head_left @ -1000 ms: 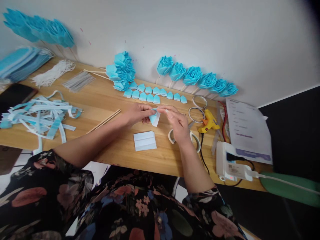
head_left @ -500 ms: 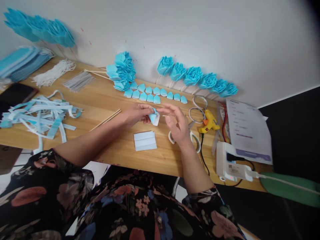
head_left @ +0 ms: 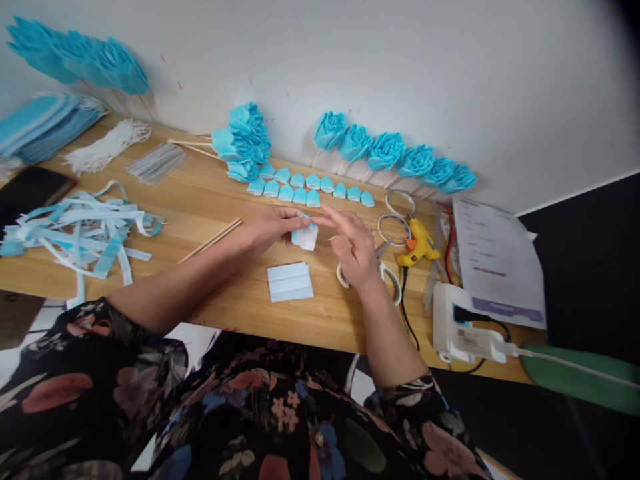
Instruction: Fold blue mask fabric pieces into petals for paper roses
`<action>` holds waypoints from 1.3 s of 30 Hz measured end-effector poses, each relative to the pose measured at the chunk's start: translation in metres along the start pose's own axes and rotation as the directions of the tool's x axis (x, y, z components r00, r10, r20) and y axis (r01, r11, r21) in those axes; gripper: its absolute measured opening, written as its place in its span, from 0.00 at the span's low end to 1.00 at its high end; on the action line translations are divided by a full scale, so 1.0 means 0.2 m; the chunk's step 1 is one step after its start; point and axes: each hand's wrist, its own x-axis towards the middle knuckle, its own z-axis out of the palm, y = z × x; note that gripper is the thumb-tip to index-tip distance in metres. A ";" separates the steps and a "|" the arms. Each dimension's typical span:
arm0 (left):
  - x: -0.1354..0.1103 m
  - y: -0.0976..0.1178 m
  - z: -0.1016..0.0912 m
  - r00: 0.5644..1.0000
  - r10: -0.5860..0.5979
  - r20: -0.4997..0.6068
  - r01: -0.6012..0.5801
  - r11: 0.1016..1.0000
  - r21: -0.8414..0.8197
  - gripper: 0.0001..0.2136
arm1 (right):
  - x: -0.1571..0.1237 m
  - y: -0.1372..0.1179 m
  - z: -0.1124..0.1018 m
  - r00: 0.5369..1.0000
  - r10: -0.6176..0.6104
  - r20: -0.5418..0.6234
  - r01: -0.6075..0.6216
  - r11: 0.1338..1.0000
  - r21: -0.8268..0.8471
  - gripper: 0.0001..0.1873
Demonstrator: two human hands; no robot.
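My left hand (head_left: 273, 228) pinches a small folded piece of blue-and-white paper (head_left: 306, 236) just above the wooden table (head_left: 210, 200). My right hand (head_left: 353, 248) is beside it, fingers stretched out, the fingertips touching the paper's top edge. A small stack of white-blue paper pieces (head_left: 290, 281) lies on the table just below both hands. Behind the hands, two rows of folded blue petals (head_left: 310, 188) lie on the table.
Blue paper roses on sticks (head_left: 390, 155) lean against the wall. Paper strips (head_left: 80, 230), wooden sticks (head_left: 213, 240), tape rings (head_left: 395, 223), a yellow glue gun (head_left: 419, 243), a white power strip (head_left: 457, 327) and a printed sheet (head_left: 495, 260) lie around. A dark phone (head_left: 30, 190) sits far left.
My right hand let go of its pinch on the paper and opened its fingers. The folded piece sank a little toward the table in my left hand.
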 end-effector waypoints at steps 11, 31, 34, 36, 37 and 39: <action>0.00 0.00 0.00 0.997 0.043 -0.060 -0.049 0.993 -0.106 0.12 | 0.01 0.03 0.03 0.959 0.268 -0.088 -0.246 0.948 0.201 0.19; -0.01 -0.03 0.00 0.989 0.131 0.066 -0.138 0.984 0.113 0.15 | 0.01 0.06 0.12 0.755 0.648 0.095 -0.561 0.566 0.604 0.18; 0.00 -0.03 -0.01 0.993 0.096 0.072 -0.092 0.994 -0.054 0.17 | 0.02 0.06 0.11 0.730 0.677 0.093 -0.568 0.526 0.634 0.19; 0.01 -0.03 -0.02 0.990 0.088 0.108 -0.078 0.992 -0.095 0.17 | 0.03 0.05 0.10 0.720 0.689 0.085 -0.570 0.517 0.639 0.17; 0.01 -0.04 -0.02 0.988 0.089 0.124 -0.076 0.992 -0.099 0.17 | 0.03 0.05 0.09 0.716 0.694 0.077 -0.570 0.518 0.638 0.16; 0.01 -0.05 -0.03 0.985 0.089 0.151 -0.077 0.994 -0.078 0.17 | 0.03 0.05 0.09 0.712 0.700 0.058 -0.569 0.526 0.632 0.16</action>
